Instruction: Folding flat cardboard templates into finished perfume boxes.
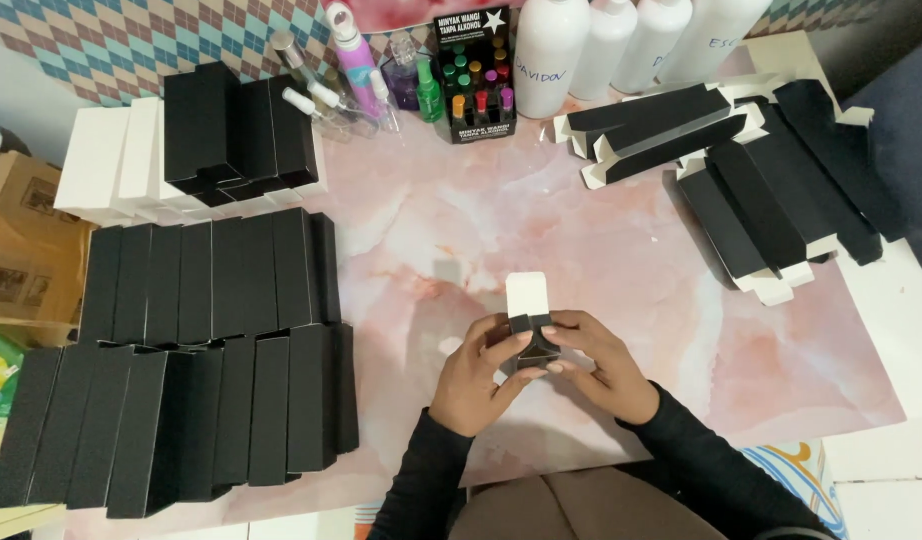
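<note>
Both hands hold one small black carton just above the pink marbled tabletop, near its front edge and roughly centred. Left hand is wrapped round the carton's left side, fingers curled on it; right hand is closed on the right side, fingertips pressing the dark end flaps inward. The white tuck flap stands upright and is not yet tucked. Risk, judged: the flaps meet at an angle, so uneven finger pressure could crease the card or let one flap spring back out; a tight squeeze at mid-body could buckle the thin wall. The carton is held in the air rather than braced on the surface, so a slip would probably drop it towards the lap, since the front edge is close. Room: the middle of the tabletop is open on all sides of the hands. To the left, rows of finished black cartons lie edge to edge, with a second row nearer the front; a wide sweep of the left elbow could knock them. Flat unfolded blanks are piled at the right rear, well apart. White bottles and a rack of small vials stand along the back edge, far from the hands.
</note>
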